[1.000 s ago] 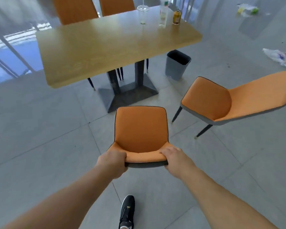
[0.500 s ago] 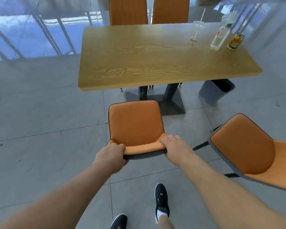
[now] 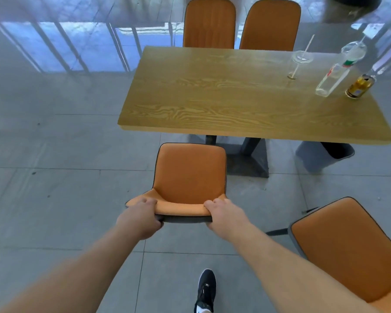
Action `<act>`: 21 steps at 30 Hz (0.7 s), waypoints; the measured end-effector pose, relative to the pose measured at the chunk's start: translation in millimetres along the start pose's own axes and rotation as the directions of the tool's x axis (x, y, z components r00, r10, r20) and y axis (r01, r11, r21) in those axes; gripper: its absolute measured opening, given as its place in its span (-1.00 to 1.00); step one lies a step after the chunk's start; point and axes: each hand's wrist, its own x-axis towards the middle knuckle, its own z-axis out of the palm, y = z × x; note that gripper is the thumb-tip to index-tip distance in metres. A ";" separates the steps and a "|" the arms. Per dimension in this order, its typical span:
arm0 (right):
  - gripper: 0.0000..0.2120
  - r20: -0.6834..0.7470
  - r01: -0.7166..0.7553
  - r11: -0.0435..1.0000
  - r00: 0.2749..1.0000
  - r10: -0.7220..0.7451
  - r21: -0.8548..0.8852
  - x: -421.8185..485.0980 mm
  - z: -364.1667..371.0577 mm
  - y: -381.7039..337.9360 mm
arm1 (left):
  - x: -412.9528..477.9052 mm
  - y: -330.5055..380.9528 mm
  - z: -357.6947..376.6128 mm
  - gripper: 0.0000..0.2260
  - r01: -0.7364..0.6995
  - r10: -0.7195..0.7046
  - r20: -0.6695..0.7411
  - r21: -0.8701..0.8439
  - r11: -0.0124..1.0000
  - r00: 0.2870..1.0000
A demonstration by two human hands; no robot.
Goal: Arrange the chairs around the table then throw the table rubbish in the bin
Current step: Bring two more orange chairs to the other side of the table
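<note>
Hands, left (image 3: 140,219) and right (image 3: 226,216), clamped on chair (image 3: 190,172) backrest near table (image 3: 235,98)

No readable text anywhere. Bottle (image 3: 333,79) label shows red and green marks, too blurred to read; can (image 3: 359,86) print illegible; shoe (image 3: 206,288) has a small white logo, unreadable.

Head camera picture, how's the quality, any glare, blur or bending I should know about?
In the head view, wide-angle bending bows the table edges and leans the bottle and can outward; glare off the glossy floor mirrors window bars at top left; the held chair and both hands' grip look sharp, corners softer.
</note>
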 end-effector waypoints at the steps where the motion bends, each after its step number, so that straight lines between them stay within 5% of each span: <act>1: -0.70 -0.014 -0.013 1.000 1.000 0.013 0.025 -5.7 -0.9 2.0 | -10.1 6.2 0.7 -0.44 -0.006 0.005 -0.025 -0.038 0.999 1.000; 7: -0.52 -0.151 -0.067 0.995 0.985 0.077 0.071 -66.3 -13.0 12.4 | -81.8 49.8 -6.3 -0.38 -0.179 0.153 -0.170 -0.148 0.973 0.973; 13: -0.41 -0.376 -0.106 0.993 0.920 0.115 0.045 -181.8 -24.1 30.5 | -164.0 95.6 -5.6 -0.37 -0.409 0.336 -0.355 -0.156 0.899 0.873; 21: -0.42 -0.453 -0.167 0.985 0.876 0.166 0.038 -341.4 -22.1 92.4 | -264.2 193.7 40.0 -0.31 -0.508 0.437 -0.330 -0.166 0.845 0.836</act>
